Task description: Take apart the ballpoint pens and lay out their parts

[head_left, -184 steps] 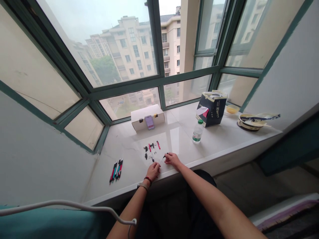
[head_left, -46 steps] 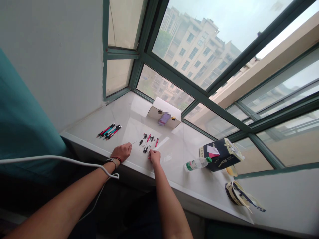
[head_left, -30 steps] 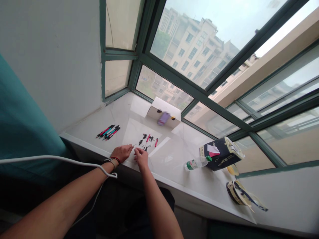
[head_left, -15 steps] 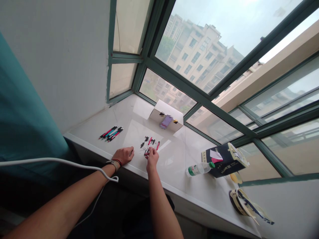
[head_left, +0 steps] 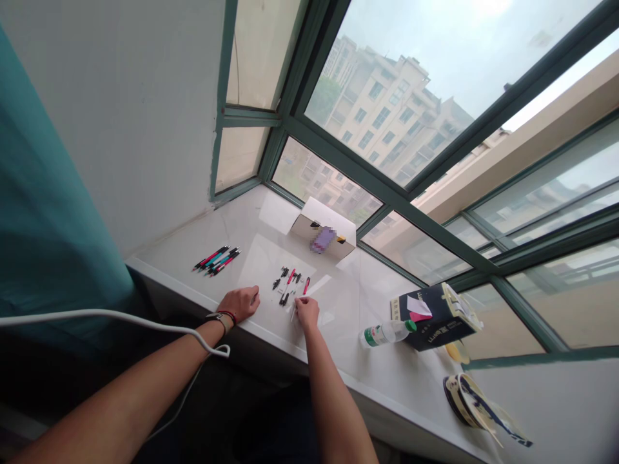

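Note:
Pinched between the fingers of my right hand (head_left: 308,312) is a thin, pale pen refill (head_left: 293,313), pointing down to the white counter. Just left of that hand lie loose pen parts: a pink pen barrel (head_left: 291,276), a shorter pink piece (head_left: 307,285), black pen pieces (head_left: 284,299) and some tiny bits too small to name. My left hand (head_left: 240,303) rests on the counter's front edge with its fingers curled in; nothing shows in it. Beyond it lies a group of whole pens (head_left: 216,260) in red, teal and black.
A white box (head_left: 309,232) with a blurred purple patch stands against the window. To the right are a clear bottle (head_left: 384,334) with a green cap, a dark blue carton (head_left: 435,316) and a cream and navy round object (head_left: 467,399). A white cable (head_left: 120,312) crosses before my left forearm.
My right hand has moved right and slightly nearer, away from the loose pen parts, with the refill now showing below its fingers. The left hand stays at the edge.

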Tool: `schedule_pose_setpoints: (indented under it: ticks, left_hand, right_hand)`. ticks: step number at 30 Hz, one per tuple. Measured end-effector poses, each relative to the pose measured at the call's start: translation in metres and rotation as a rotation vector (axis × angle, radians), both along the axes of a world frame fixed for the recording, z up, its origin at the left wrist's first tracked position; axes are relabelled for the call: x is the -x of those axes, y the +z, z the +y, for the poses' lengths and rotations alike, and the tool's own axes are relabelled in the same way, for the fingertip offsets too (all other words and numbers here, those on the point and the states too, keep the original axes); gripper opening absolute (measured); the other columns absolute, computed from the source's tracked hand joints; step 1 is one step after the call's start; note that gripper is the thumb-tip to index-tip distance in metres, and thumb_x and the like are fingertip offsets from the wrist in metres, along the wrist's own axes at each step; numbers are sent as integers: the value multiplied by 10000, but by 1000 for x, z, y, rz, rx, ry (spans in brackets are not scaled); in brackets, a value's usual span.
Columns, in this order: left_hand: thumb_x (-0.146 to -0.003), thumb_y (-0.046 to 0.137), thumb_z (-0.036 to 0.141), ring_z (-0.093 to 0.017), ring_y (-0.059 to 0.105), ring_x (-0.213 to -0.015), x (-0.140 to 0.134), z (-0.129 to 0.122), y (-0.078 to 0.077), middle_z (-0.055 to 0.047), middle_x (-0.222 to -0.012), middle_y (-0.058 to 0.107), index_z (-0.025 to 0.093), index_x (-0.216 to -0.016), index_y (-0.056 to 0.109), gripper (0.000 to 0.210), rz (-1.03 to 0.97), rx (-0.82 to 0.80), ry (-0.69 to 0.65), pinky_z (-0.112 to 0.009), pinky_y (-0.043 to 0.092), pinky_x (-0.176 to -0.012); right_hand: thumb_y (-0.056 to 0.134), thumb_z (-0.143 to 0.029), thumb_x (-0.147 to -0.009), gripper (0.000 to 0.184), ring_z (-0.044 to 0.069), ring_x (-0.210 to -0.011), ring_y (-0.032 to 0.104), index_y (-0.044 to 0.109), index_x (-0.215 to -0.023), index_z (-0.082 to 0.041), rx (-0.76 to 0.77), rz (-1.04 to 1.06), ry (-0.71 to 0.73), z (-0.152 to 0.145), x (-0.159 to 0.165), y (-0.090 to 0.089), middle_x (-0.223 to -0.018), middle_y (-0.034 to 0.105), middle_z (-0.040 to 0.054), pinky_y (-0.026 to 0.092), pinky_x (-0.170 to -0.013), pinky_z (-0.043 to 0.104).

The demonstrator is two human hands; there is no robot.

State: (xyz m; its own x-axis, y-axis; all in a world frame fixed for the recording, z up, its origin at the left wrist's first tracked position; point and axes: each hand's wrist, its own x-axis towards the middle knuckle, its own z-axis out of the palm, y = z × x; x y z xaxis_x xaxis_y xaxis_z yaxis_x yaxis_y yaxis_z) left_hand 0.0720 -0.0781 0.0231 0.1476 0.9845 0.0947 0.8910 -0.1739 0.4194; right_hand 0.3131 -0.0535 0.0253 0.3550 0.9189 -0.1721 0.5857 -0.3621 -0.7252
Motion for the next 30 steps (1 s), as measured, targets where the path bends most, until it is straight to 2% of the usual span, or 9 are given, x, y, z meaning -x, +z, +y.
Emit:
schedule_pose_setpoints:
  ticks: [4, 9, 12, 17, 20, 22, 24, 26, 30]
  left_hand:
    - [-908, 377, 356, -229, 620, -732, 0, 0, 0, -75, -827, 676, 232, -905, 595, 251, -18, 1, 1, -297, 336, -625]
    - [-915, 370, 350, -216, 611, -723, 0, -1, 0, -68, -824, 673, 232, -909, 590, 250, -63, 13, 10, -291, 335, -636]
    - [-918, 361, 351, -214, 604, -712, 2, -1, 0, -63, -818, 670, 235, -918, 584, 252, -79, 11, 11, -287, 324, -627]
    - [-942, 299, 365, -204, 588, -686, 7, -2, -3, -44, -783, 649, 241, -925, 574, 302, -167, -13, 7, -279, 296, -602]
    - [-926, 318, 335, -190, 550, -632, 10, 0, -6, -19, -668, 589, 234, -903, 582, 283, -327, 1, 63, -275, 298, -599]
    - [-882, 369, 281, -177, 513, -588, 12, 3, -7, 1, -590, 536, 225, -868, 588, 227, -515, 28, 134, -269, 306, -590]
    - [-815, 419, 225, -159, 480, -551, 12, 9, -8, 16, -548, 505, 212, -814, 585, 166, -802, 76, 230, -256, 317, -571]
    - [-757, 460, 202, -132, 439, -508, 10, 14, -8, 30, -523, 472, 194, -776, 572, 114, -1205, 174, 371, -235, 311, -529]
    - [-778, 440, 207, -104, 458, -472, -1, 19, -8, 22, -629, 552, 189, -943, 522, 185, -1252, 245, 378, -216, 361, -488]
  right_hand:
    - [548, -399, -832, 248, 177, -573, 629, 667, -836, -182, -51, -36, -21, -8, 1, 0, -700, 694, 47, 474, -581, 267]
    - [443, -349, -909, 262, 205, -805, 635, 651, -874, -194, -278, -176, 90, -52, 0, -11, -851, 690, 68, 483, -769, 307]
    - [422, -295, -926, 245, 208, -902, 607, 645, -939, -195, -405, -259, 244, -82, 5, -18, -953, 656, 89, 472, -847, 324]
    - [486, -280, -897, 314, 273, -1214, 471, 614, -1169, -189, -425, -532, 289, -99, 16, -21, -1262, 572, 136, 384, -1021, 432]
    - [508, -323, -888, 440, 297, -1324, 373, 544, -1304, -184, -385, -611, 348, -98, 20, -20, -1395, 496, 128, 339, -1069, 458]
    - [498, -332, -892, 455, 293, -1335, 366, 531, -1321, -182, -372, -616, 340, -97, 21, -20, -1412, 486, 120, 330, -1079, 449]
    - [487, -325, -893, 440, 287, -1327, 379, 540, -1306, -181, -367, -609, 300, -98, 22, -19, -1401, 496, 120, 329, -1079, 438]
    - [482, -306, -889, 416, 281, -1313, 396, 556, -1279, -184, -365, -596, 277, -98, 23, -17, -1381, 512, 123, 329, -1076, 431]
    - [479, -296, -884, 381, 268, -1291, 411, 576, -1235, -185, -373, -566, 262, -99, 24, -14, -1364, 525, 119, 325, -1072, 405]
